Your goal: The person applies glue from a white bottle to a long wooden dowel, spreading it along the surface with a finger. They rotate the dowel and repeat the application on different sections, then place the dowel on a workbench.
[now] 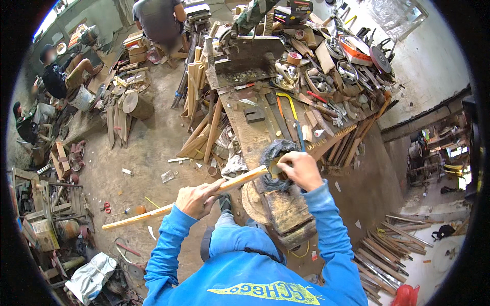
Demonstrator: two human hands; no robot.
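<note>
Head view: the left hand (195, 199) wraps a long wooden stick (245, 179), mid-frame; the bent right hand (302, 169) is over a dark, crinkly bundle (278, 147) by the counter (255, 137), pinching what, I can't tell. Best keep the stick steady.

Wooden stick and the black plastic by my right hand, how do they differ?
The wooden stick is long, straight and pale; the black plastic is crumpled and roundish. Your left hand grips the wooden stick, while the black plastic sits on the bench. Both are near your right hand, the stick by one end.
</note>
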